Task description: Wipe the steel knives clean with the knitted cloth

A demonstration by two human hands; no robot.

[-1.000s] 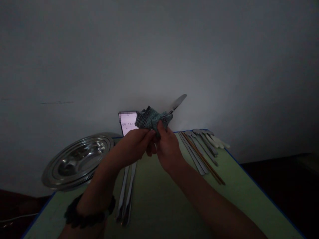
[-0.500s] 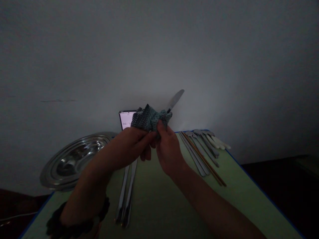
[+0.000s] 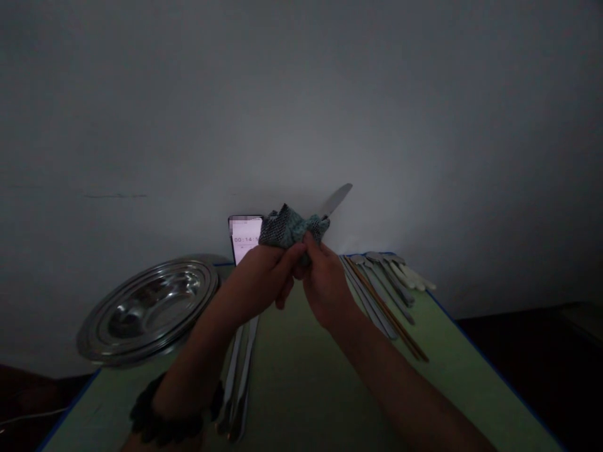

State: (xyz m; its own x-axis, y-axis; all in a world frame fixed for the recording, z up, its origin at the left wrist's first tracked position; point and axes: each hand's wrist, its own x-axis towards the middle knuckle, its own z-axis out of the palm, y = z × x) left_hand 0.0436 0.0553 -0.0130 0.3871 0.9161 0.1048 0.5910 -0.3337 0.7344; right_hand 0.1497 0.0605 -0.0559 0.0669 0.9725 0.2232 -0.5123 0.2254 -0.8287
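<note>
Both my hands meet above the middle of the table, closed around a crumpled grey-green cloth (image 3: 285,228). Out of the cloth's right end sticks the blade of a table knife (image 3: 338,199), pointing up and to the right; its handle is hidden. My left hand (image 3: 266,273) grips the cloth from the left, and the hidden handle appears to lie inside it. My right hand (image 3: 324,276) pinches the cloth around the knife, thumb on top, close to where the blade comes out.
Shiny metal plates (image 3: 89,339) are stacked at the left. A phone (image 3: 245,235) showing a timer leans on the wall behind. Long metal utensils (image 3: 242,383) lie left of centre. Chopsticks (image 3: 396,320), spoons (image 3: 374,257) and white-handled pieces (image 3: 412,276) lie at the right on the green table (image 3: 306,389).
My hands, the cloth and the knife have shifted slightly right and down in view. More of the phone screen shows. The grip looks the same.
</note>
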